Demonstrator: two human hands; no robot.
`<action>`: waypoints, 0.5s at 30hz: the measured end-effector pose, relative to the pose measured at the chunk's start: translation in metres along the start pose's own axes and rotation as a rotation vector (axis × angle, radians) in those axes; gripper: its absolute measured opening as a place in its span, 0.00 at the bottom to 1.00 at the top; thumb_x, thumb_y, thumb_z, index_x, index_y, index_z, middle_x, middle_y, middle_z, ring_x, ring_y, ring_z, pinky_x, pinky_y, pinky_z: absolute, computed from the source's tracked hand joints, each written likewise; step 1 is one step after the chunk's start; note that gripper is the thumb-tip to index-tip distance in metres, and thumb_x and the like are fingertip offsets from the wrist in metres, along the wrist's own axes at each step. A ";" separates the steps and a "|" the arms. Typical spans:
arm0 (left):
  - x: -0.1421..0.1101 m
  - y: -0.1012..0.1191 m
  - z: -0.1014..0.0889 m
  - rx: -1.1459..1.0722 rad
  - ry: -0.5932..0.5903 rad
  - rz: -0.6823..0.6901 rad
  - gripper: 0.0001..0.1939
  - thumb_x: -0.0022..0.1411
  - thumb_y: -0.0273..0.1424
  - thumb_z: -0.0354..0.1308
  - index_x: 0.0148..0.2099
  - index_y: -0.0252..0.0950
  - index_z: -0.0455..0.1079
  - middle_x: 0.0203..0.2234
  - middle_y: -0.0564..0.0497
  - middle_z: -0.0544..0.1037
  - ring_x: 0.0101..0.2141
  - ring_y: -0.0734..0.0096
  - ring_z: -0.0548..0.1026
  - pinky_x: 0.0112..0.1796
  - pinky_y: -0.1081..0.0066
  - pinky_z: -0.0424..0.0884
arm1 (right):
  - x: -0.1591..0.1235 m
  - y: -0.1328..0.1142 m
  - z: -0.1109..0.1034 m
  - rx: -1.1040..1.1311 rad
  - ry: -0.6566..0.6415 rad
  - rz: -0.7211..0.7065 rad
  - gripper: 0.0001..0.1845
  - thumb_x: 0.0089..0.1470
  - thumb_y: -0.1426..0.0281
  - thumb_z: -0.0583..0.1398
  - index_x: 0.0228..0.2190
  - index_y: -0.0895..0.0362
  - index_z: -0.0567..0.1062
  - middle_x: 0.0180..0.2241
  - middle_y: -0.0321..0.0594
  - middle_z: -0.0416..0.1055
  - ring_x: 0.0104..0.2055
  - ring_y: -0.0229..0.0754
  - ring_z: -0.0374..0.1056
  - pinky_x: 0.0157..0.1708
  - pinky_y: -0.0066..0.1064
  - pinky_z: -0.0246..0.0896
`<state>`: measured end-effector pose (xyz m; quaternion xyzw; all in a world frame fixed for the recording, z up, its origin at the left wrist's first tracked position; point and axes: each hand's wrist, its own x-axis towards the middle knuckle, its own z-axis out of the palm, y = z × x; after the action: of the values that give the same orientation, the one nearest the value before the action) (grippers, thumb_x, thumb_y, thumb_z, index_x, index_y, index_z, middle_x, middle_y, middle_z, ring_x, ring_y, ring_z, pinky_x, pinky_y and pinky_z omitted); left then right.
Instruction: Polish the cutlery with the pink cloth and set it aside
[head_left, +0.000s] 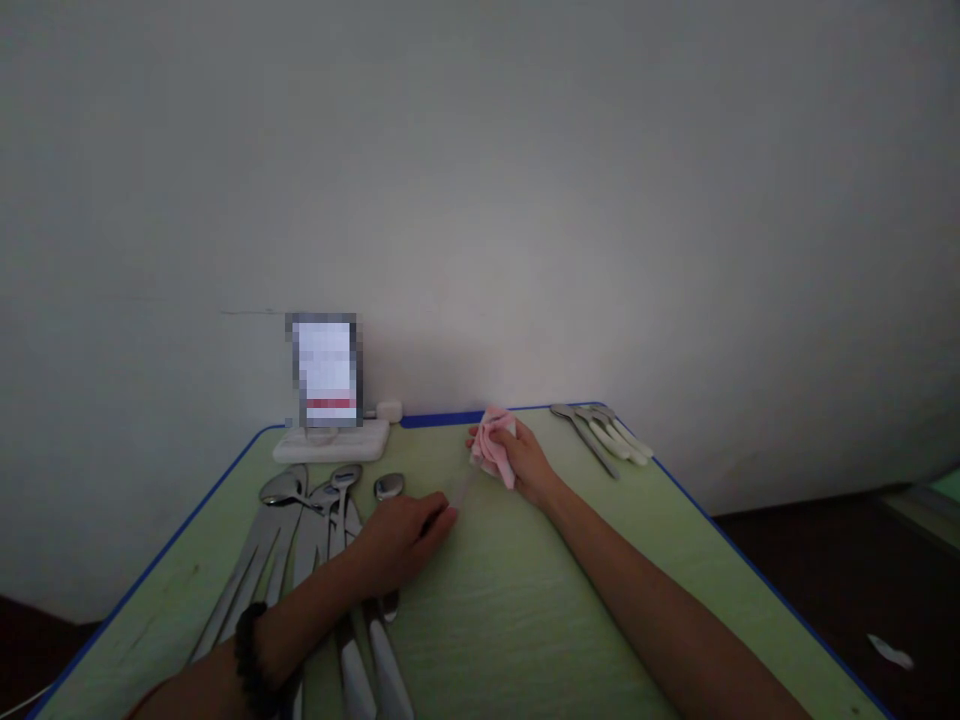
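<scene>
My left hand (pixel 405 538) is closed around one end of a thin, pale utensil (pixel 463 489) above the middle of the table. In my right hand (pixel 531 472) is a crumpled pink cloth (pixel 493 442), gripped between thumb and fingers. The utensil's far end runs up to the cloth and is hidden there, so its kind does not show. Below and beside my left forearm lies a spread of metal spoons (pixel 282 488) and other long-handled cutlery, partly covered by the arm. A single spoon head (pixel 388 486) shows just behind my left hand.
Several utensils, some with pale handles (pixel 609 440), lie near the table's back right corner. A device with a lit, blurred screen (pixel 326 365) stands on a white base (pixel 330 442) at the back left. The green table (pixel 510 620) has blue edging and meets a plain wall.
</scene>
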<state>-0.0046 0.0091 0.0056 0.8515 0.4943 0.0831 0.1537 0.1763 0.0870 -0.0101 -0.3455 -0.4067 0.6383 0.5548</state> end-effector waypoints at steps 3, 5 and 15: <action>-0.001 0.000 0.000 0.015 -0.016 0.017 0.15 0.64 0.37 0.41 0.30 0.37 0.63 0.20 0.54 0.71 0.22 0.73 0.68 0.24 0.75 0.53 | 0.000 -0.002 0.000 0.012 0.009 -0.007 0.10 0.41 0.71 0.60 0.31 0.57 0.70 0.29 0.39 0.75 0.30 0.41 0.71 0.30 0.32 0.66; -0.001 0.000 0.001 0.023 -0.011 0.010 0.13 0.63 0.36 0.42 0.31 0.37 0.63 0.20 0.54 0.71 0.22 0.73 0.68 0.24 0.75 0.53 | 0.001 -0.001 0.000 0.016 0.012 -0.020 0.10 0.41 0.71 0.60 0.31 0.57 0.70 0.30 0.39 0.75 0.30 0.40 0.71 0.30 0.32 0.66; -0.002 0.003 0.001 0.021 -0.001 -0.008 0.10 0.61 0.35 0.45 0.39 0.38 0.64 0.21 0.55 0.73 0.22 0.72 0.69 0.24 0.75 0.54 | 0.000 0.002 -0.001 -0.147 -0.073 0.009 0.22 0.44 0.56 0.61 0.38 0.57 0.70 0.29 0.42 0.75 0.29 0.41 0.72 0.27 0.32 0.68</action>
<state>-0.0022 0.0058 0.0055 0.8512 0.4984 0.0767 0.1454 0.1764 0.0868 -0.0128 -0.3638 -0.4708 0.6213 0.5099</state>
